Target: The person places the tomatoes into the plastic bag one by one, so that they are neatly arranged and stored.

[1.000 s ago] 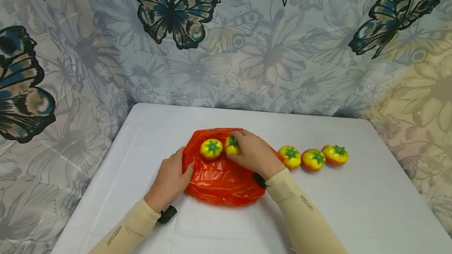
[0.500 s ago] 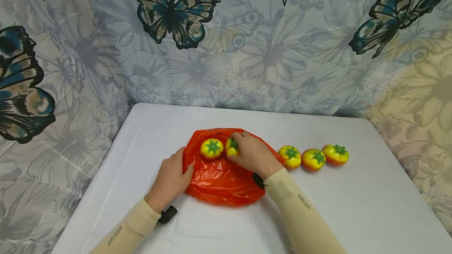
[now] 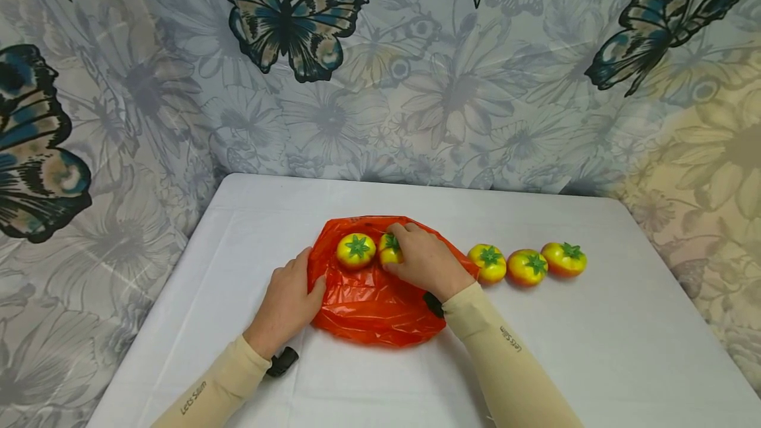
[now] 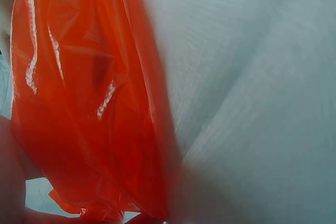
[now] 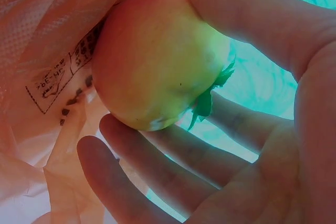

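Note:
A red plastic bag (image 3: 374,312) lies spread on the white table, its mouth toward the far side. My left hand (image 3: 287,296) grips the bag's left edge; in the left wrist view the glossy red plastic (image 4: 84,98) is close up. With thumb and fingers, my right hand (image 3: 429,259) holds a yellow-and-red tomato (image 3: 389,249) at the bag's mouth. The right wrist view shows that tomato (image 5: 157,61) between thumb and fingers, against the printed plastic, its green leaves toward the palm. Another tomato (image 3: 356,251) sits just left of it at the bag's mouth.
Right of the bag, three more tomatoes stand in a row: the nearest tomato (image 3: 489,265) beside the bag's edge, a middle tomato (image 3: 527,269) and a far-right tomato (image 3: 564,260). A butterfly-print cloth (image 3: 380,124) hangs behind the white table (image 3: 594,342).
My right hand and the tomato in it have shifted very slightly left. The left hand, the bag and the other tomatoes stay as they were.

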Demonstrator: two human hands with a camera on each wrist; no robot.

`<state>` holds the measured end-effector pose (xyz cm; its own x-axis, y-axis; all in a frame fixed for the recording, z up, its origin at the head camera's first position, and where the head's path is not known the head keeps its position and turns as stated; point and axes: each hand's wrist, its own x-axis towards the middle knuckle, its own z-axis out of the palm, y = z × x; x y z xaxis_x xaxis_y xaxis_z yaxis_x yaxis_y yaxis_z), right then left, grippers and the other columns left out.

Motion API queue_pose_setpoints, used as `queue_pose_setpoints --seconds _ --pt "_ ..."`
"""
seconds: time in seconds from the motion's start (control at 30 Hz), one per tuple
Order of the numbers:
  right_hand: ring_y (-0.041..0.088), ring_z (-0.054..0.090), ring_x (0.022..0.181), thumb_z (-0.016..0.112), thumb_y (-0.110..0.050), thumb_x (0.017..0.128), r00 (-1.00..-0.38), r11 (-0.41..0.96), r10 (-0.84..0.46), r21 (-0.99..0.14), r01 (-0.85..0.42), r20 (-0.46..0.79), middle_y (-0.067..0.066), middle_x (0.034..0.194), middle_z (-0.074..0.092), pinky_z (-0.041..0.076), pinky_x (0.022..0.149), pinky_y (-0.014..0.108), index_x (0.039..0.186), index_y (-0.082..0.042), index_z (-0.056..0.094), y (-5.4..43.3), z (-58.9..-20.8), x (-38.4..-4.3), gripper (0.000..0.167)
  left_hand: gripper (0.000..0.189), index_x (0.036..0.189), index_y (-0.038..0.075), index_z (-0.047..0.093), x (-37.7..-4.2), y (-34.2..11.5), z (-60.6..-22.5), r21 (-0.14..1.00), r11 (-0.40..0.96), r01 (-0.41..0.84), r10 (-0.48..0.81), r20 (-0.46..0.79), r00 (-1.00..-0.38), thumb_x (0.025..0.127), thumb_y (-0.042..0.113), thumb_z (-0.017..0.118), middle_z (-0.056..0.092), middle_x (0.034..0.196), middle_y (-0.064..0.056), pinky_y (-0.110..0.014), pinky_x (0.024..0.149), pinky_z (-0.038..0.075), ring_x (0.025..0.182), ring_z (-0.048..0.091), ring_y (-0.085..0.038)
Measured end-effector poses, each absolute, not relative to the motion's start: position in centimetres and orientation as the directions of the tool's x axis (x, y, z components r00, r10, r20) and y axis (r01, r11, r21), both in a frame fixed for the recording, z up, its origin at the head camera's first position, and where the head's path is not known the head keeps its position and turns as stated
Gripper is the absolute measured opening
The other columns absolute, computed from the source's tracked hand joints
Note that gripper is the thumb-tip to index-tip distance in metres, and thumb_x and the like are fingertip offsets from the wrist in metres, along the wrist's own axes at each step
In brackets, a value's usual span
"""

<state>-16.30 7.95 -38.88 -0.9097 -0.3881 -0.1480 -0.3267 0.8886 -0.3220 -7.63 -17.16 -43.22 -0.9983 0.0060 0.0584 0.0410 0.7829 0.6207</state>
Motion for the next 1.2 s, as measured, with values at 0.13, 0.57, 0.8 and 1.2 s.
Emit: queue_pose_setpoints --seconds 0.13,0.57,0.8,1.2 --pt "0.029 0.067 0.125 0.082 -0.041 0.095 -0.909 0.889 -0.384 -0.328 -0.318 -0.159 0.013 0.15 0.062 0.058 0.109 0.051 0.159 -0.014 0.05 8.1 -38.7 -16.1 0.077 0.066 0.158 -0.012 0.042 -7.5 -17.1 -43.1 0.627 0.778 0.037 0.005 0.052 -0.999 0.105 0.021 0.063 0.063 0.146 -0.033 -0.063 0.111 0.05 0.125 0.062 -0.052" --pt "0.032 0.071 0.123 0.083 -0.042 0.095 -0.905 0.87 -0.425 -0.287 -0.401 -0.024 0.014 0.148 0.064 0.063 0.099 0.055 0.159 -0.014 0.052 12.0 -34.1 -13.4 0.077 0.067 0.16 -0.01 0.039 -7.4 -16.8 -43.1 0.616 0.787 0.039 0.02 0.038 -0.999 0.105 0.022 0.062 0.06 0.149 -0.033 -0.065 0.113 0.048 0.127 0.061 -0.053" --pt "0.037 0.07 0.124 0.081 -0.035 0.097 -0.924 0.894 -0.372 -0.233 -0.383 0.09 0.016 0.149 0.064 0.062 0.097 0.058 0.157 -0.011 0.054 19.5 -32.5 -12.1 0.07 0.069 0.161 -0.01 0.036 -7.4 -16.7 -43.2 0.619 0.785 0.025 0.025 0.009 -1.0 0.106 0.023 0.061 0.058 0.152 -0.033 -0.066 0.115 0.048 0.131 0.059 -0.053" --pt "0.06 0.049 0.139 0.074 -0.037 0.101 -0.991 0.968 -0.125 -0.226 -0.112 -0.045 0.037 0.153 0.051 0.043 0.11 0.078 0.158 -0.001 0.047 32.9 -35.0 -12.8 0.073 0.068 0.161 -0.01 0.037 -7.1 -16.5 -43.0 0.61 0.791 0.044 0.035 0.027 -0.999 0.106 0.022 0.061 0.061 0.148 -0.033 -0.066 0.111 0.052 0.128 0.063 -0.052"
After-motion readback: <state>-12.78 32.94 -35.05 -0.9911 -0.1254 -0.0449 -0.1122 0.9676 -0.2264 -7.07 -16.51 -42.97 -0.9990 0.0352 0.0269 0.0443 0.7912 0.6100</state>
